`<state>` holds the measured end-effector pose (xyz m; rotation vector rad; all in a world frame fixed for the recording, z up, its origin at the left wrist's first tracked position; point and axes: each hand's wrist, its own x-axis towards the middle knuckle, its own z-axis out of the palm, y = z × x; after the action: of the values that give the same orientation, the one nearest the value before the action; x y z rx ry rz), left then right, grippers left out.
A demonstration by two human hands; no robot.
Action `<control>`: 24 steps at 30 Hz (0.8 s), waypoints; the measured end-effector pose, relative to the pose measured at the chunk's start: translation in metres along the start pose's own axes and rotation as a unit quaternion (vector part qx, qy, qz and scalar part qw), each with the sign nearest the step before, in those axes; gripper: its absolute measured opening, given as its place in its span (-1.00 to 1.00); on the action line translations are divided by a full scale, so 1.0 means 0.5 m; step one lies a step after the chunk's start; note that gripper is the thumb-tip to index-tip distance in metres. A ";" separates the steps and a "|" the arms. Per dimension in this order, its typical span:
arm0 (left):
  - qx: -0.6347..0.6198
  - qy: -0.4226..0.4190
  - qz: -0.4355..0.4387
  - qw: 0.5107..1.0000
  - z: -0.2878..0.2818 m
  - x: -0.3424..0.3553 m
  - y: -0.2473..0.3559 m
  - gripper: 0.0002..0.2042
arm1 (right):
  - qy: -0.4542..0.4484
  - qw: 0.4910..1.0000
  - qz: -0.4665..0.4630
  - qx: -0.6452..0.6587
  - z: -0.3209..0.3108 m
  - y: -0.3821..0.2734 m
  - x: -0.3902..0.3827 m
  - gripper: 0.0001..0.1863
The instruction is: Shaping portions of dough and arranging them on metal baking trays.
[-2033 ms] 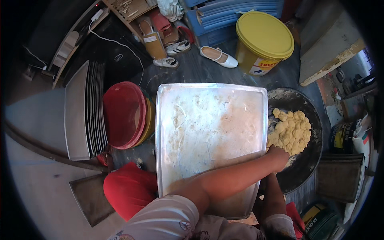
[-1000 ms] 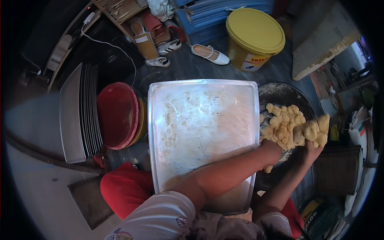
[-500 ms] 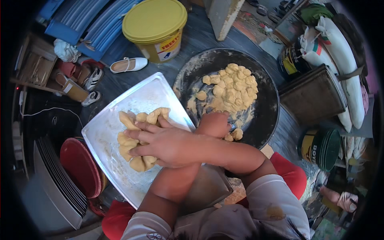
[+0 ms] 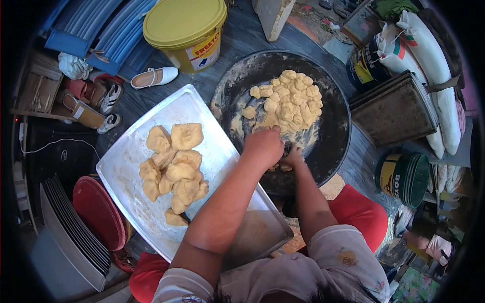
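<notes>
Tray (image 4: 220, 159) slants lengthwise from far left to near right; hands (image 4: 264, 147) curled over basin (image 4: 331, 126), hold unclear.

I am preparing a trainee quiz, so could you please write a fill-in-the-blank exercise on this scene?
Lumps of dough rest on the metal tray, and more lie in a basin coloured ____.
The left hand and right hand are over the ____, not the tray.
The lidded tub beyond the tray is coloured ____.
The shoe nearest the tub is coloured ____.
Missing words: black; basin; yellow; white.
</notes>
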<state>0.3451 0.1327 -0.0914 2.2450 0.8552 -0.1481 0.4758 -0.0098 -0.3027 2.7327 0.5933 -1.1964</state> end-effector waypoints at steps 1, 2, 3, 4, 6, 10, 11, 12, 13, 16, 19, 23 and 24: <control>0.001 -0.002 0.003 1.000 -0.005 0.000 0.006 -0.73 | 0.001 1.000 0.003 0.002 0.021 0.006 -0.007 0.11; -0.004 -0.005 -0.007 1.000 -0.010 0.002 0.013 -0.71 | 0.053 0.999 -0.002 0.001 0.042 0.012 -0.010 0.08; -0.008 -0.008 -0.017 1.000 -0.013 0.004 0.019 -0.69 | 0.106 0.994 -0.006 0.000 0.055 0.022 -0.009 0.06; -0.007 -0.015 -0.009 1.000 -0.014 0.007 0.023 -0.69 | 0.107 0.994 0.003 0.005 0.055 0.041 -0.001 0.06; -0.046 0.067 -0.016 0.997 -0.024 0.001 0.011 -0.64 | 0.125 0.982 -0.087 0.108 0.016 0.017 -0.015 -0.11; -0.120 0.152 -0.014 0.981 -0.019 0.017 0.009 -0.68 | 0.111 0.965 -0.207 0.115 -0.051 -0.032 0.018 -0.25; -0.124 0.159 -0.015 0.979 -0.018 0.018 0.005 -0.69 | 0.110 0.965 -0.206 0.117 -0.054 -0.066 0.005 -0.25; -0.122 0.159 -0.017 0.980 -0.018 0.017 0.003 -0.69 | 0.101 0.974 -0.198 0.037 -0.056 -0.114 -0.015 -0.27; -0.116 0.155 -0.026 0.981 -0.020 0.016 0.002 -0.69 | 0.092 0.976 -0.190 -0.043 -0.054 -0.142 -0.026 -0.29; -0.111 0.148 -0.019 0.983 -0.013 0.023 0.018 -0.69 | 0.127 0.967 -0.202 -0.090 0.005 -0.114 0.006 -0.27; -0.100 0.147 -0.023 0.984 -0.019 0.013 0.008 -0.69 | 0.085 0.969 -0.219 -0.069 -0.007 -0.079 0.034 -0.34; -0.101 0.127 -0.026 0.986 -0.018 0.020 0.015 -0.69 | 0.082 0.983 -0.164 0.001 -0.031 -0.004 0.018 -0.46; -0.101 0.132 -0.024 0.986 -0.025 0.013 0.019 -0.69 | 0.110 0.982 -0.147 0.047 -0.028 0.008 0.014 -0.45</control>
<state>0.3544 0.1397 -0.0788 2.0803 1.0166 0.2115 0.4912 -0.0079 -0.2983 2.9578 1.0214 -1.0010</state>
